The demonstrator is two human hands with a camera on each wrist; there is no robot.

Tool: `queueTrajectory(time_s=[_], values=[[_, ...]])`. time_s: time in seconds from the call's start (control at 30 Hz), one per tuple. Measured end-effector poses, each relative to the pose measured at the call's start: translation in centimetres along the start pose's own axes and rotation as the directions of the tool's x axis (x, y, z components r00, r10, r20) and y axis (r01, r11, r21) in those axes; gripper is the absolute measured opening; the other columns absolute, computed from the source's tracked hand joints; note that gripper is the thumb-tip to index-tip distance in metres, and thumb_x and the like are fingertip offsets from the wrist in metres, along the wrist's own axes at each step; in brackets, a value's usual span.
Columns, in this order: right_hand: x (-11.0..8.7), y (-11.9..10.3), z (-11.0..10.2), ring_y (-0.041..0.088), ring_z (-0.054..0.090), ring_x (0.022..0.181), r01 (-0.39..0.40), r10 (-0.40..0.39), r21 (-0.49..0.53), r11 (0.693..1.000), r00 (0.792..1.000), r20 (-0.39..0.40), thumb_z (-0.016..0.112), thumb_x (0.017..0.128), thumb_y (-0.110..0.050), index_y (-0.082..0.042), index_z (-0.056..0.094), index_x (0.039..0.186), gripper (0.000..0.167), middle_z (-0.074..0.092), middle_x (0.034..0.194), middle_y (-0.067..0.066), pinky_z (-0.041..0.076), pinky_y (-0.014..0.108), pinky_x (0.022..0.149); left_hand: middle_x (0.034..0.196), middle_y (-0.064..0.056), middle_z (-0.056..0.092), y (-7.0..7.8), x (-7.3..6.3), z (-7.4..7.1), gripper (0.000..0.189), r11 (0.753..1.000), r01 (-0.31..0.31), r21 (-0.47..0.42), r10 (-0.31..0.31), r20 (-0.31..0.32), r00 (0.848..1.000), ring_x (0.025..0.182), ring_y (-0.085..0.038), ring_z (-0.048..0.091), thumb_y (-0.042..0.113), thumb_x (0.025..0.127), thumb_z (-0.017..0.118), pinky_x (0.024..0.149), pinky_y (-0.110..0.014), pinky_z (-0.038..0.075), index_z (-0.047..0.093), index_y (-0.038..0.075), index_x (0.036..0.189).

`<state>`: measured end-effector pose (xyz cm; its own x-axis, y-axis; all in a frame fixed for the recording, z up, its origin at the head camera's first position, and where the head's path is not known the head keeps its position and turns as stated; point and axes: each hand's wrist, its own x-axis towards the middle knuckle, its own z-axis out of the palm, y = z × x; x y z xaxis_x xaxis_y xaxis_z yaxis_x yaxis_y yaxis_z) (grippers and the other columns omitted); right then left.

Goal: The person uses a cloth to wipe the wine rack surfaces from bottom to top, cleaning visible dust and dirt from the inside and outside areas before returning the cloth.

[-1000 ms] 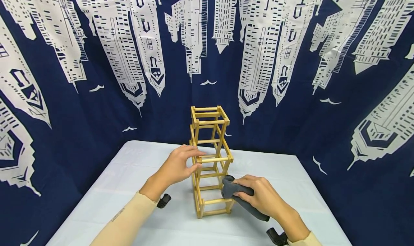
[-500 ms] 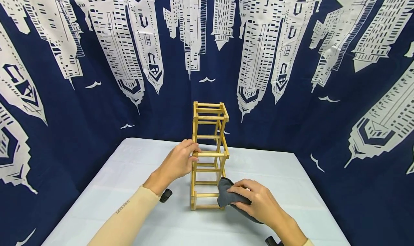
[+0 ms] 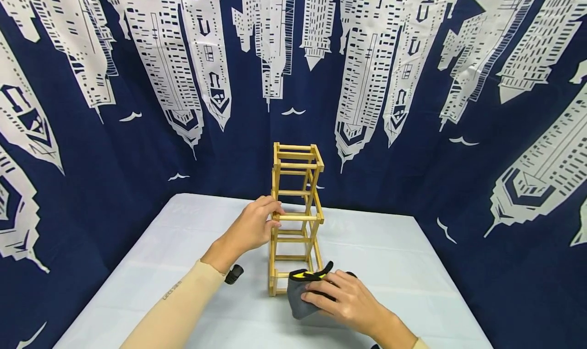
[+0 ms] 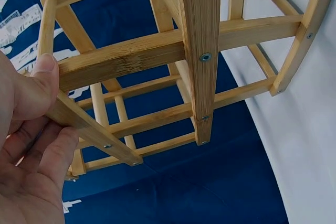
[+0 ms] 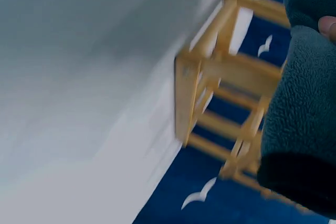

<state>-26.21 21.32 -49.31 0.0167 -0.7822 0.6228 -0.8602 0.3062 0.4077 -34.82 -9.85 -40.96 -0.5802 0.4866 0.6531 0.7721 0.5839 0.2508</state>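
Observation:
A stepped wooden rack (image 3: 298, 217), made of slats and round bars, stands upright on the table. My left hand (image 3: 251, 226) grips its front-left corner at mid height; in the left wrist view, thumb and fingers (image 4: 59, 153) pinch a slat there. In front of the rack's low right part, my right hand (image 3: 348, 300) holds a bunched dark grey cloth (image 3: 299, 299) with black edging and a yellow inner side. The cloth hides the lower right front corner. Close up in the right wrist view, the cloth (image 5: 307, 98) looks fuzzy, with one fingertip (image 5: 328, 26) visible on it.
The table (image 3: 215, 308) wears a white cover. Behind and around it hangs a navy curtain (image 3: 247, 160) printed with white buildings and birds. A small black device (image 3: 234, 274) sits at the left wrist.
My left hand has closed onto the rack's corner, and the rack has turned slightly. My right hand has moved down and left with the cloth, which has turned over to show yellow.

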Motion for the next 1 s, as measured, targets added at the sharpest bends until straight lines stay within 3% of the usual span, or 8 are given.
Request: queueTrajectory(time_s=[0.1, 0.17, 0.27, 0.37, 0.5, 0.7, 0.8, 1.0], values=[[1.3, -1.3, 1.6, 0.011, 0.076, 0.099, -0.021, 0.021, -0.009, 1.000, 0.998, 0.052, 0.103, 0.090, -0.031, -0.024, 0.087, 0.130, 0.043, 0.088, 0.128, -0.006, 0.065, 0.026, 0.083, 0.122, -0.010, 0.082, -0.2, 0.0, -0.1, 0.026, 1.000, 0.001, -0.005, -0.001, 0.001, 1.000, 0.119, -0.031, 0.078, -0.009, 0.094, 0.092, 0.103, -0.044, 0.071, 0.082, 0.004, 0.115], [2.1, -2.2, 2.8, 0.008, 0.076, 0.099, -0.057, 0.062, -0.044, 0.997, 0.991, 0.120, 0.111, 0.076, -0.037, -0.027, 0.088, 0.127, 0.057, 0.088, 0.126, -0.010, 0.066, 0.025, 0.087, 0.121, -0.010, 0.082, -0.3, 0.1, -0.1, 0.027, 1.000, -0.003, -0.007, 0.003, -0.003, 1.000, 0.118, -0.032, 0.078, -0.009, 0.093, 0.093, 0.102, -0.045, 0.071, 0.082, 0.004, 0.114], [2.9, -3.2, 4.2, 0.005, 0.076, 0.097, -0.093, 0.114, -0.098, 0.991, 0.965, 0.235, 0.108, 0.081, -0.045, -0.030, 0.089, 0.127, 0.052, 0.089, 0.124, -0.014, 0.064, 0.022, 0.086, 0.119, -0.011, 0.082, -0.3, 0.1, 0.1, 0.026, 1.000, -0.017, -0.008, 0.017, -0.006, 1.000, 0.116, -0.032, 0.078, -0.008, 0.093, 0.093, 0.100, -0.046, 0.071, 0.082, 0.003, 0.114], [3.3, -3.9, 5.1, 0.004, 0.077, 0.098, -0.140, 0.169, -0.105, 0.985, 0.916, 0.365, 0.100, 0.091, -0.048, -0.031, 0.088, 0.132, 0.046, 0.088, 0.128, -0.017, 0.063, 0.020, 0.082, 0.119, -0.011, 0.082, -0.3, 0.2, 0.1, 0.026, 1.000, -0.025, -0.006, 0.025, -0.003, 1.000, 0.114, -0.031, 0.078, -0.006, 0.093, 0.093, 0.099, -0.045, 0.071, 0.082, 0.003, 0.114], [3.5, -4.4, 5.5, 0.003, 0.079, 0.095, -0.258, 0.273, -0.098, 0.961, 0.825, 0.494, 0.096, 0.095, -0.044, -0.032, 0.088, 0.132, 0.040, 0.088, 0.128, -0.019, 0.063, 0.018, 0.075, 0.120, -0.011, 0.082, -0.2, 0.2, 0.1, 0.025, 1.000, -0.027, -0.011, 0.027, -0.004, 1.000, 0.114, -0.031, 0.078, -0.006, 0.094, 0.093, 0.100, -0.046, 0.071, 0.082, 0.002, 0.114], [2.9, -4.3, 4.5, 0.007, 0.080, 0.080, -0.376, 0.402, -0.170, 0.911, 0.716, 0.571, 0.095, 0.098, -0.046, -0.035, 0.089, 0.125, 0.030, 0.089, 0.115, -0.019, 0.058, 0.024, 0.056, 0.122, -0.012, 0.083, -0.1, 0.1, 0.0, 0.026, 0.999, -0.026, -0.029, 0.026, 0.001, 1.000, 0.118, -0.032, 0.078, -0.007, 0.093, 0.093, 0.102, -0.047, 0.071, 0.082, 0.003, 0.115], [2.3, -3.8, 3.6, 0.008, 0.079, 0.075, -0.397, 0.428, -0.187, 0.898, 0.696, 0.576, 0.096, 0.097, -0.045, -0.034, 0.089, 0.122, 0.028, 0.090, 0.112, -0.018, 0.055, 0.025, 0.052, 0.123, -0.013, 0.083, -0.2, 0.1, -0.1, 0.026, 0.999, -0.023, -0.035, 0.024, 0.003, 1.000, 0.119, -0.033, 0.079, -0.006, 0.093, 0.093, 0.103, -0.048, 0.071, 0.082, 0.003, 0.116], [0.2, -2.7, 1.9, 0.009, 0.079, 0.078, -0.427, 0.456, -0.194, 0.883, 0.688, 0.565, 0.099, 0.094, -0.042, -0.031, 0.089, 0.120, 0.030, 0.090, 0.104, -0.015, 0.056, 0.026, 0.052, 0.128, -0.015, 0.083, -0.3, 0.1, -0.2, 0.024, 0.999, -0.012, -0.042, 0.012, 0.007, 1.000, 0.123, -0.035, 0.079, -0.003, 0.095, 0.092, 0.106, -0.050, 0.070, 0.083, 0.003, 0.117]])
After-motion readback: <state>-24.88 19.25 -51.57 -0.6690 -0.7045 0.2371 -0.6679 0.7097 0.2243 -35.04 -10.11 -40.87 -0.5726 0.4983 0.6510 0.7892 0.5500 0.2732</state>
